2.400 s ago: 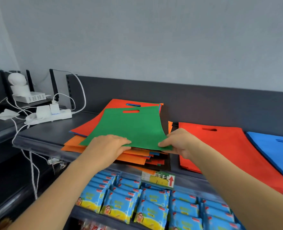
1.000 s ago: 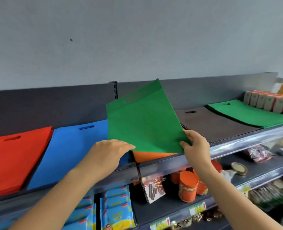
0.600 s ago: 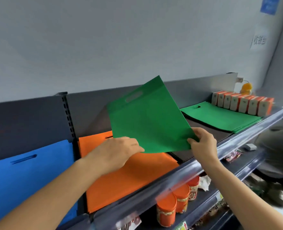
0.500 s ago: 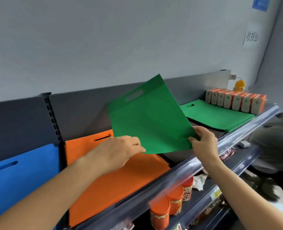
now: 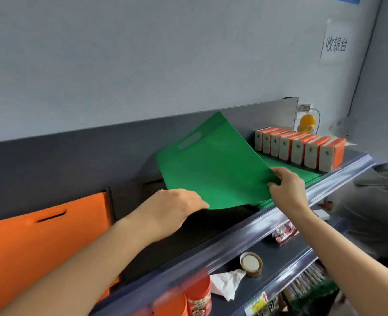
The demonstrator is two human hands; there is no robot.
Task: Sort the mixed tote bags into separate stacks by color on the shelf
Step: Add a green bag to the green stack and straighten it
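Both left hand (image 5: 177,208) and right hand (image 5: 286,185) pinch the green tote bag (image 5: 211,169), apparently; released early, it risks covering the black stack (image 5: 188,238), missing the green stack (image 5: 309,176).

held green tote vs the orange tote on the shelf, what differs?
Pose: the green tote is tilted up off the shelf; the orange tote lies flat on it. Grip: the left hand and right hand hold the green tote's lower edge; no hand holds the orange tote. Slot: the green tote's looks pale, the orange tote's dark. Both are thin, with a cut-out handle slot.
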